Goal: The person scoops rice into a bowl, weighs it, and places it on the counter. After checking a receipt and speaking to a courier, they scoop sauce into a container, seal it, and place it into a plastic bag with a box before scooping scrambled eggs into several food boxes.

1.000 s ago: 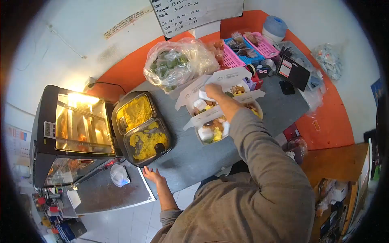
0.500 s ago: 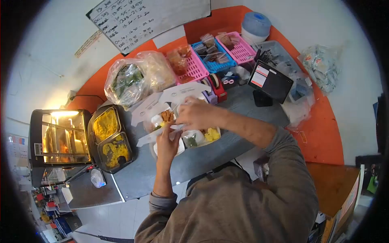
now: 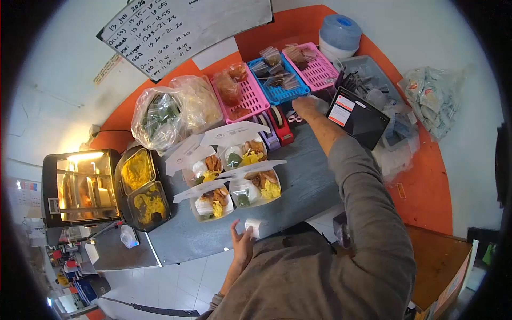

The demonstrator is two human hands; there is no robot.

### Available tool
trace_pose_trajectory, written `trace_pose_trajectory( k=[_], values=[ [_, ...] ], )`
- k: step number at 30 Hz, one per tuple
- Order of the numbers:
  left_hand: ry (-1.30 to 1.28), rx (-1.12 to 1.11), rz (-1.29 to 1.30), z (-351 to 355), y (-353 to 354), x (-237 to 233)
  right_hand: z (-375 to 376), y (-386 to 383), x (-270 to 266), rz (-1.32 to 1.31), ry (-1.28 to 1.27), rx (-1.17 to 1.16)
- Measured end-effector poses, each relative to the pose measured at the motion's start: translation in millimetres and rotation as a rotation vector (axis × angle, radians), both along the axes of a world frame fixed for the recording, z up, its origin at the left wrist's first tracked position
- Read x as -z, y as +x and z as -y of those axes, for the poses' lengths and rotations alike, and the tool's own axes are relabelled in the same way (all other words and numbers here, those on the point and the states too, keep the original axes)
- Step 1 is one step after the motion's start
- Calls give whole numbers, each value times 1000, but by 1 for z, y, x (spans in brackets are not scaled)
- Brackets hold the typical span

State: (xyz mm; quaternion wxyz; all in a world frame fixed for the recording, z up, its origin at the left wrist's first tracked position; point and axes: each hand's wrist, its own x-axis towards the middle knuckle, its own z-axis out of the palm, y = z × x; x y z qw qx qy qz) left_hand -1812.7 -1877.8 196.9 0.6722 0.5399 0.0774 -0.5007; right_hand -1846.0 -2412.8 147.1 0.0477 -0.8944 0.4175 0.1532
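Observation:
My left hand (image 3: 242, 246) is low at the table's front edge, fingers spread, one fingertip touching a small white paper slip (image 3: 255, 228). At the back of the table my right hand (image 3: 306, 108) reaches down beside pink-handled scissors (image 3: 294, 118) and a clear plastic bag; its fingertips are hidden. Between the hands stand several open white food boxes. The front right box (image 3: 271, 204) holds wrapped rice, a green item, fried meat and yellow crumbs. Similar food fills the front left box (image 3: 212, 217), the back left box (image 3: 186, 177) and the back right box (image 3: 265, 156).
Red (image 3: 281, 126) and purple (image 3: 266, 130) tape dispensers stand behind the boxes. Pink (image 3: 255, 98) and blue baskets (image 3: 302, 90) of sachets line the back. A tablet (image 3: 368, 125) stands right. At left are a black two-part food tray (image 3: 169, 200) and a lit warmer (image 3: 49, 197).
Both hands have left the boxes: my left came down toward me, my right moved away to the back right. The white paper slip has come into view. The boxes' lids remain raised.

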Motion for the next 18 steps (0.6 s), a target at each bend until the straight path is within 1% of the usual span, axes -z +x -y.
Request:
trace_pose_trajectory(
  k=[1,2,3,4,6,8,9,10,11,13,14,15,16,17,18],
  values=[
    [-31,34,41,12,0,-13,-3,-4,-11,-5,-4,-2],
    [-39,32,37,21,4,-13,-13,-11,-38,89,-11,23],
    [-90,184,217,29,7,-13,-23,-18,-59,181,-17,48],
    [-139,337,393,36,9,-14,-30,-31,-66,168,-21,50],
    [-111,615,566,58,11,-12,-49,-72,-78,758,212,-9],
    [-237,725,752,87,1,0,-106,-106,-136,936,742,159],
    [-205,758,743,101,-6,10,-124,-122,-142,1001,883,233],
    [-211,747,725,116,-16,19,-138,-138,-144,1062,1032,312],
    [-211,777,705,130,-27,27,-148,-152,-142,1041,1035,316],
    [-184,819,695,160,-52,49,-162,-182,-136,1161,1056,289],
    [-156,828,707,177,-65,65,-167,-196,-132,1136,1065,288],
    [-201,751,885,193,-80,83,-169,-207,-127,1344,1341,417],
    [-180,706,992,208,-92,101,-167,-220,-119,1537,1623,563],
    [-146,661,1094,218,-102,121,-161,-237,-91,1675,1776,583],
    [-58,657,1056,225,-108,144,-158,-249,-73,1766,1805,738]
  ],
)
